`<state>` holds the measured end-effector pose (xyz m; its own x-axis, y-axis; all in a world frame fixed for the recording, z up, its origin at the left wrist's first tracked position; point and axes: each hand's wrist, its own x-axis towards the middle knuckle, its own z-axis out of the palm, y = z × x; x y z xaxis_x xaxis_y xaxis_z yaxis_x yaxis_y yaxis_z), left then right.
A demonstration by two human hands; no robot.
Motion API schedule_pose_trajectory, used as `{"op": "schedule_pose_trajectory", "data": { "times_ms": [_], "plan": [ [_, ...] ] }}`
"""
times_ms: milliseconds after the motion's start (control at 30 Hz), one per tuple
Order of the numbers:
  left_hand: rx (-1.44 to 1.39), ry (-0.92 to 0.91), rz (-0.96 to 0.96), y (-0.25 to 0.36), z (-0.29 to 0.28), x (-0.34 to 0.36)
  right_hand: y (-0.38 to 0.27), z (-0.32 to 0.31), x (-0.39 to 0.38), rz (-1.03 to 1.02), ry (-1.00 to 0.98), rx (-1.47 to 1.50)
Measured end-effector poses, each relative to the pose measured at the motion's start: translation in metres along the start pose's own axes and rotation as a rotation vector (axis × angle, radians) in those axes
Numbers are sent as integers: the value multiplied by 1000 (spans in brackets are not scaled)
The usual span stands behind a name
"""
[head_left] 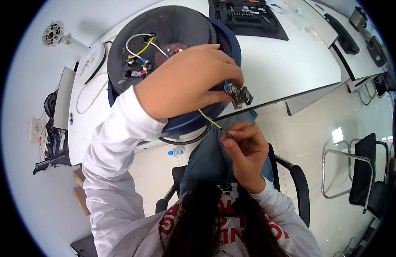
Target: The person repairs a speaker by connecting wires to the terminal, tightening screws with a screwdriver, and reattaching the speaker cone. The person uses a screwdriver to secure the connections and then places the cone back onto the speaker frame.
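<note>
My left hand (191,81) reaches over an upturned round appliance (163,21) with a dark base and a blue rim. Its thumb and fingers close on a small metal and black part (238,97), perhaps a connector, just past the blue edge. Below it, my right hand (249,152) pinches the dark end of a yellow-green wire (212,121), which runs up under the left hand. White and yellow wires (140,47) with blue terminals loop across the base. The left hand covers part of the base and the wire's far end.
An open black tool case (249,19) with sockets lies at the back of the white table (301,64). A white fan (88,58) is at the left. A bottle (176,152) stands on the floor; a black chair (363,171) is to the right.
</note>
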<state>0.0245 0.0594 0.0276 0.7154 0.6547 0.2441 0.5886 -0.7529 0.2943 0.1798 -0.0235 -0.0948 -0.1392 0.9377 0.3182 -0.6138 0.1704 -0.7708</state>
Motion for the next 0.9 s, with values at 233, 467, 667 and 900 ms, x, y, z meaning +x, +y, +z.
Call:
{"op": "schedule_pose_trajectory", "data": {
  "times_ms": [233,467,667,900],
  "plan": [
    [-353,190,-181,-18,-29,-41,-21,-2,28,-17,-57,-165],
    [-594,314,-227,-23,-22,-64,-45,-8,74,-113,-262,-601],
    [-781,520,-387,-29,-21,-29,-48,-9,87,-46,-262,-525],
    [-955,333,-437,-48,-13,0,-42,-16,102,-53,-230,-577]
  ]
}}
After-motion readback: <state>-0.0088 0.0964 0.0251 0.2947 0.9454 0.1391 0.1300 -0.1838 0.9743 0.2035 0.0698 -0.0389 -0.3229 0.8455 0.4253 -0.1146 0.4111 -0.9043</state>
